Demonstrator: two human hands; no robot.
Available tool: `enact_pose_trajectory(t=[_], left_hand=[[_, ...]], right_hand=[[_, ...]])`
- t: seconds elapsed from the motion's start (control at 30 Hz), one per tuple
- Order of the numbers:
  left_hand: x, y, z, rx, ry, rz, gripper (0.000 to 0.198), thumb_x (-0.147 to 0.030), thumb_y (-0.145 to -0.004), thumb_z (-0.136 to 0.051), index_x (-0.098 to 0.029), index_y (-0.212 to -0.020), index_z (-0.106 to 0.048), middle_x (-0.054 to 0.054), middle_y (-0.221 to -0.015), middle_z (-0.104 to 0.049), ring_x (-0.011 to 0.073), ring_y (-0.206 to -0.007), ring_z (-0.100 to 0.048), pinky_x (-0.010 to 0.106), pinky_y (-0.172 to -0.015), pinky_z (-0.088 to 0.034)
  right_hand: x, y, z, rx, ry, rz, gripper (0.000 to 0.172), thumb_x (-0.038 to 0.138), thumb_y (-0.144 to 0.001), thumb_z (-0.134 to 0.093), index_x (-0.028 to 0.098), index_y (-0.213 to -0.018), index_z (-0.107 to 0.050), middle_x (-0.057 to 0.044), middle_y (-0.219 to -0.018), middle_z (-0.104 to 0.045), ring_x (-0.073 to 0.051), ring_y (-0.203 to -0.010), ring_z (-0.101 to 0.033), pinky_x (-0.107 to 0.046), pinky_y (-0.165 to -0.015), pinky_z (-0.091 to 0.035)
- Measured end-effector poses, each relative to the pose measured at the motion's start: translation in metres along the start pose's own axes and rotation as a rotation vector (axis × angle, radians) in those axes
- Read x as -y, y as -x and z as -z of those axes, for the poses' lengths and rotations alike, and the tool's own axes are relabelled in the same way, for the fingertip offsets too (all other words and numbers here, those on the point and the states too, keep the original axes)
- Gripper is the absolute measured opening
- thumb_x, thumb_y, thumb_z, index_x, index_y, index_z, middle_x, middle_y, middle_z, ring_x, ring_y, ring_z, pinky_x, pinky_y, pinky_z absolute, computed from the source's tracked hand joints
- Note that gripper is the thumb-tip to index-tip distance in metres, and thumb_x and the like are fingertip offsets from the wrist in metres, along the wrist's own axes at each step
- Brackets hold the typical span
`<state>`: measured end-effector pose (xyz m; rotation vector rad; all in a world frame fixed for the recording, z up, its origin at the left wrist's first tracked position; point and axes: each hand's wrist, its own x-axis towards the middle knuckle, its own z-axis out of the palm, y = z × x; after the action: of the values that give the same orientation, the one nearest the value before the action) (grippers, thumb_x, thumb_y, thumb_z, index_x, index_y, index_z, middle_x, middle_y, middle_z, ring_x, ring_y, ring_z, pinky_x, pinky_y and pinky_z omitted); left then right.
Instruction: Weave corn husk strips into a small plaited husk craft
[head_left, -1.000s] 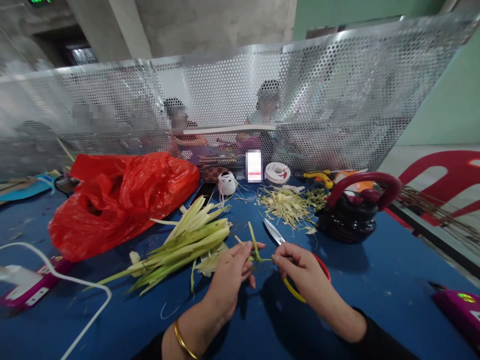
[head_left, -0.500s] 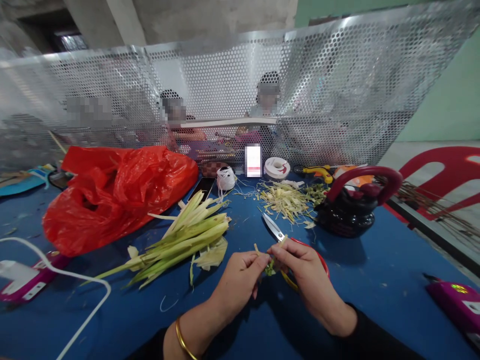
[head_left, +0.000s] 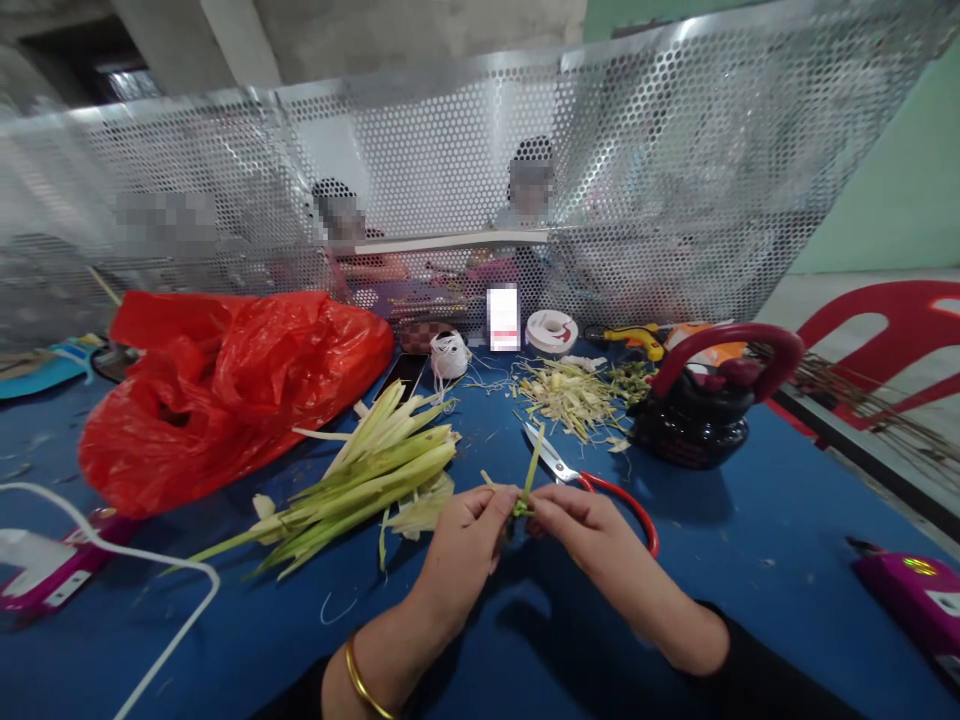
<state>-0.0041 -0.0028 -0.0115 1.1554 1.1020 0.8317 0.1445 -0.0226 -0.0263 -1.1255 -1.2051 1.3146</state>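
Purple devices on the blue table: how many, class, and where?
2: one device at left, crossed by a white cable; another device at right, cut off by the frame. The red bag could hide more.

Your left hand and your right hand are side by side over the table, a leaf strip between their fingertips. The scissors lie just beyond your right hand, partly hidden by it. Left of your left hand is the husk pile; farther left and beyond it, the bag. Past both hands, left to right, sit the string ball, the upright phone and the roll, before the mesh screen. Beyond your right hand are the scraps; right of them, the kettle.
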Motion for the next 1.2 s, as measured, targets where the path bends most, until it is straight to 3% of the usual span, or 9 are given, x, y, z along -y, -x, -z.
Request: enact_pose_trajectory(t=[0.1,0.37,0.57,0.7,0.87,1.07,1.2], left_hand=[[-0.001,0.0,0.002,-0.029,0.064,0.037,0.051,-0.061,-0.071,-0.064,-0.012,-0.083,-0.071,-0.011,-0.044,-0.025,0.0062,-0.04,-0.021,0.022,-0.04,-0.019],[0.002,-0.004,0.003,-0.086,0.06,0.06,0.048,-0.056,-0.07,-0.067,-0.011,-0.087,-0.07,-0.011,-0.043,-0.026,0.0059,-0.04,-0.019,0.023,-0.04,-0.014],[0.002,-0.002,0.0,-0.014,0.058,0.132,0.043,-0.057,-0.069,-0.067,-0.015,-0.075,-0.063,-0.012,-0.043,-0.026,0.0061,-0.04,-0.019,0.023,-0.04,-0.016],[0.003,-0.001,0.0,0.06,0.014,0.115,0.047,-0.062,-0.069,-0.066,-0.017,-0.065,-0.057,-0.011,-0.043,-0.028,0.0063,-0.041,-0.021,0.024,-0.041,-0.014],[0.001,-0.001,0.001,0.189,-0.035,0.08,0.043,-0.057,-0.069,-0.071,-0.014,-0.072,-0.064,-0.008,-0.052,-0.043,0.0044,-0.042,-0.025,0.023,-0.042,-0.017],[0.002,-0.001,0.001,0.173,-0.069,0.033,0.032,-0.047,-0.072,-0.069,-0.016,-0.074,-0.063,-0.006,-0.05,-0.051,0.0066,-0.04,-0.037,0.022,-0.041,-0.025],[0.001,-0.002,0.001,0.154,-0.113,0.012,0.026,-0.041,-0.072,-0.068,-0.015,-0.072,-0.066,-0.004,-0.049,-0.054,0.007,-0.039,-0.038,0.021,-0.041,-0.026]], right_hand=[[-0.001,0.003,0.0,-0.023,0.129,-0.013,0.024,0.039,-0.077,-0.069,0.018,-0.065,-0.068,0.001,-0.059,-0.06,-0.013,-0.057,-0.051,-0.025,-0.057,-0.041],[-0.001,0.002,0.004,-0.137,0.191,0.012,0.034,0.041,-0.078,-0.064,0.018,-0.053,-0.056,0.002,-0.052,-0.05,-0.011,-0.051,-0.042,-0.024,-0.051,-0.034],[-0.006,0.001,0.002,-0.164,0.131,0.003,0.029,0.044,-0.075,-0.069,0.018,-0.089,-0.069,0.001,-0.063,-0.057,-0.014,-0.057,-0.051,-0.024,-0.053,-0.042],[-0.004,0.003,0.002,-0.169,0.153,-0.003,0.025,0.043,-0.075,-0.07,0.018,-0.078,-0.072,-0.001,-0.066,-0.061,-0.012,-0.055,-0.048,-0.023,-0.048,-0.037],[0.004,0.003,0.001,-0.187,0.104,-0.026,0.025,0.042,-0.074,-0.07,0.018,-0.069,-0.071,0.001,-0.056,-0.056,-0.011,-0.051,-0.045,-0.022,-0.046,-0.034],[0.004,0.004,0.001,-0.183,0.076,-0.021,0.022,0.038,-0.074,-0.068,0.018,-0.082,-0.071,-0.001,-0.066,-0.064,-0.012,-0.054,-0.051,-0.022,-0.047,-0.038],[0.004,0.005,0.001,-0.236,0.044,-0.008,0.023,0.034,-0.074,-0.067,0.018,-0.09,-0.07,0.003,-0.058,-0.056,-0.011,-0.049,-0.047,-0.022,-0.044,-0.035]])
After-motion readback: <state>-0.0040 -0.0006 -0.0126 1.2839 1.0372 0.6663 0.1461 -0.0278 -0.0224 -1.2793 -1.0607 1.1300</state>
